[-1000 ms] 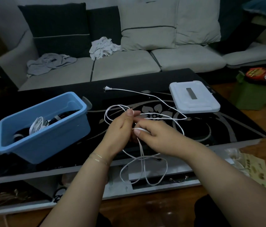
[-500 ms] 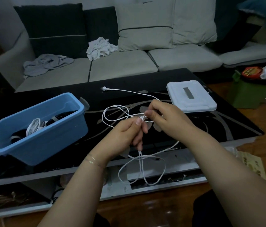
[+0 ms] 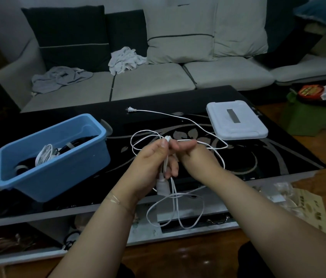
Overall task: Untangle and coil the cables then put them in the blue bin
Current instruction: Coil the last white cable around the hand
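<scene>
- Dim light fills a living room where a grey sofa [image 3: 158, 83] with dark and pale cushions runs behind a low black glass table [image 3: 268, 157] patterned with a pale flower-and-swirl design.
- On the sofa seat lie a crumpled grey cloth [image 3: 60, 77] and a bunched white cloth [image 3: 126, 59].
- On the left part of the table stands the blue bin [image 3: 58, 173], open on top, with a coiled white cable [image 3: 45, 157] and dark cables already inside it.
- A white lid [image 3: 236, 125] lies flat on the right part of the table, well apart from the bin.
- A long white cable [image 3: 198, 125] trails over the glass: its two-pin plug [image 3: 131, 110] lies near the far edge, the cord snakes toward the person, and several loops hang down over the near edge of the table.
- The left hand [image 3: 150, 167] is curled around a bundle of that cable, thumb pressed at the top, and a thick white connector [image 3: 161, 185] sticks out below the palm.
- The right hand [image 3: 194, 159] sits just beside the left, touching it; its fingers are bent in toward the top of the bundle where the cord passes, but I cannot tell whether they truly pinch it.
- A green box [image 3: 302, 121] with clutter on it stands on the wooden floor at the right.
</scene>
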